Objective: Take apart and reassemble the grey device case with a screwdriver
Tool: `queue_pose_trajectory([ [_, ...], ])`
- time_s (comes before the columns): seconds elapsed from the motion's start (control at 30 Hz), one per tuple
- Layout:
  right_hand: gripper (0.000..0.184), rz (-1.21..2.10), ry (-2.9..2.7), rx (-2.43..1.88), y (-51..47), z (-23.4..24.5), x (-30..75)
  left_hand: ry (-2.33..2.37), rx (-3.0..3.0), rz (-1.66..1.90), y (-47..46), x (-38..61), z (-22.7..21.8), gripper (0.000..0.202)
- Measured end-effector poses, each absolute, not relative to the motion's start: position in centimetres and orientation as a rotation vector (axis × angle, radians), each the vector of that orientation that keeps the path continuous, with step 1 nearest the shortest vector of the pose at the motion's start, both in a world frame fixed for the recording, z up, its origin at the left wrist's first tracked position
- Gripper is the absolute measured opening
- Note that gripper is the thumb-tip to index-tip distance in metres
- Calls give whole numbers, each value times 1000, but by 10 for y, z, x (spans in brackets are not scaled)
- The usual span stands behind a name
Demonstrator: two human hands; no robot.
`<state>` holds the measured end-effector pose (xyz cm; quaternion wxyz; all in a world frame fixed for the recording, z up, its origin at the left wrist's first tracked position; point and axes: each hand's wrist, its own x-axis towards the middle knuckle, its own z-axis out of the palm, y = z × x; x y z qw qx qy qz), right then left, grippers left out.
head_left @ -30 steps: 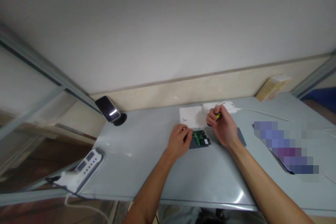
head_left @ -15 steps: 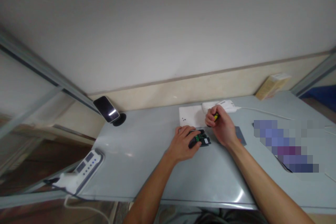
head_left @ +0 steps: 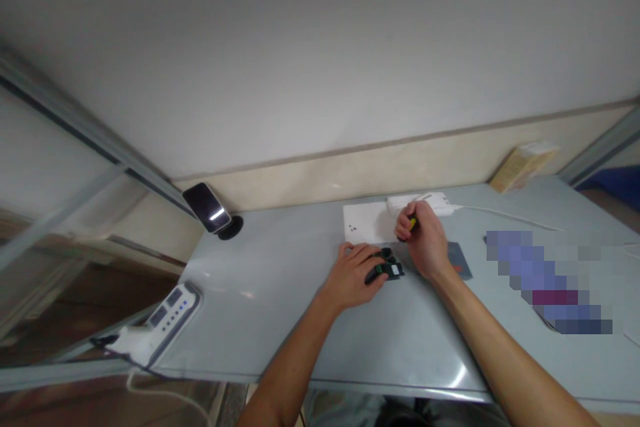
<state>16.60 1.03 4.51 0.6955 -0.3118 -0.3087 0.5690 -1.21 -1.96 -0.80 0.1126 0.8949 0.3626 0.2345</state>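
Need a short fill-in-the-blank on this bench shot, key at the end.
1. The right hand grips a thin handle coloured black and ____.
2. The left hand partly covers a flat black device with exposed parts coloured ____.
3. The slanted, dark-screened rectangular device stands on a round base coloured ____.
4. Small dark specks lie on a flat rectangular sheet coloured ____.

Missing words: yellow; green; black; white.

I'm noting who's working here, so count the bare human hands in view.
2: the left hand, over a black-and-green electronic assembly on the glossy grey tabletop; the right hand, right of that, gripping a yellow-and-black tool. No hidden hand is suggested.
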Motion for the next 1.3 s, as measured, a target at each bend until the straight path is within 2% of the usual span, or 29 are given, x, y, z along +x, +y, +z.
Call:
queue_pose_trajectory([
  [0.3, 33, 1238, -814, -710, 7, 43, 164, 1085, 2609, 647, -21, -11, -6, 23],
  [0.83, 34, 1262, -1394, -699, -8, 42, 173, 1076, 2595, 642, -20, -12, -10, 25],
  [0.97, 32, 1294, -1375, -693, -12, 52, 171, 1117, 2608, 616, -20, -12, -12, 39],
  [1.07, 36, 1307, -1267, -703, -11, 50, 169, 1112, 2596, 579, -20, -11, -11, 48],
  [1.3, 47, 1334, -1092, -731, -2, 42, 169, 1131, 2571, 587, -21, -10, -11, 41],
])
